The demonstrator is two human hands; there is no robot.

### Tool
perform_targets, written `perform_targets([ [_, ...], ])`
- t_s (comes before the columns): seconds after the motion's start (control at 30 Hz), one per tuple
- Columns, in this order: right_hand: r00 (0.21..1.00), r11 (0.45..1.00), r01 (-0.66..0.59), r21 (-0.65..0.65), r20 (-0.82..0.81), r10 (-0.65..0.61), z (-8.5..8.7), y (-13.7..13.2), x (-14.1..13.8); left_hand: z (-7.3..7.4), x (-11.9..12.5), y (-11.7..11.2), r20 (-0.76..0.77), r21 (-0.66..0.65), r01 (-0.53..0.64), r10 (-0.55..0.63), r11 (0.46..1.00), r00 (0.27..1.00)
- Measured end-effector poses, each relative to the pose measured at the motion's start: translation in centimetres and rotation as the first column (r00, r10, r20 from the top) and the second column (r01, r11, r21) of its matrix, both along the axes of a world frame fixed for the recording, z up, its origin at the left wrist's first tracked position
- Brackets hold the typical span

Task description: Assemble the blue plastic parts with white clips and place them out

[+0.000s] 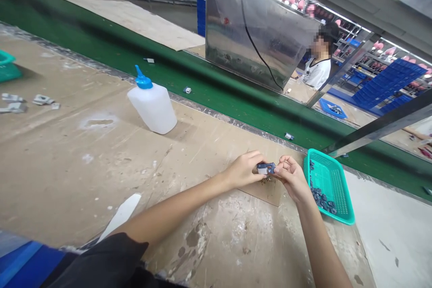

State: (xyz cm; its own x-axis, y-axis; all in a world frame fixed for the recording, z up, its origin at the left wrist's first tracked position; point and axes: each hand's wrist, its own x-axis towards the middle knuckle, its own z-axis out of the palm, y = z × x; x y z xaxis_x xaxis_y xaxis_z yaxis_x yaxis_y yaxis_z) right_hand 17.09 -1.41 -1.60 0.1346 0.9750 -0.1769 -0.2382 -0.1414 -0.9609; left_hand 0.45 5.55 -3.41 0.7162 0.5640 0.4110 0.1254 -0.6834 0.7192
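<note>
My left hand (245, 170) is closed around a small blue-grey and white plastic part (262, 169), held just above the work table. Close on its right, my right hand (290, 175) pinches at the part's blue end with thumb and forefinger; whether it grips the same part or a separate small piece is too small to tell. Beneath both hands lies a brown cardboard piece (259, 197) with some tiny metallic bits (269, 179) on it. Just right of my right hand stands a green basket (347, 209) with several small dark blue parts (324, 201) inside.
A white bottle with a blue nozzle (153, 108) stands left of centre. Whitish parts (43, 99) lie far left by another green basket (10, 69). Beyond the table runs a green conveyor belt (222, 94) carrying small parts. A metal post (381, 128) rises at right; a person (317, 72) sits across.
</note>
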Motion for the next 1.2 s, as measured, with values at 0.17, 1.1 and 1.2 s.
perform_targets([
  [0.17,1.000,1.000,-0.002,0.006,0.014,0.002,0.3,-0.1,-0.6,0.1,-0.1,-0.4,0.033,0.026,-0.012,0.012,1.000,0.999],
  [1.1,0.901,0.958,0.211,0.196,0.340,-0.268,0.3,-2.6,-3.3,-0.2,0.3,-2.6,0.167,0.173,-0.158,0.129,0.972,0.978],
  [1.2,0.805,0.972,0.134,0.195,0.551,-0.221,0.3,-3.2,-0.9,-0.2,1.5,-1.5,0.039,0.107,0.019,-0.024,0.994,0.999],
])
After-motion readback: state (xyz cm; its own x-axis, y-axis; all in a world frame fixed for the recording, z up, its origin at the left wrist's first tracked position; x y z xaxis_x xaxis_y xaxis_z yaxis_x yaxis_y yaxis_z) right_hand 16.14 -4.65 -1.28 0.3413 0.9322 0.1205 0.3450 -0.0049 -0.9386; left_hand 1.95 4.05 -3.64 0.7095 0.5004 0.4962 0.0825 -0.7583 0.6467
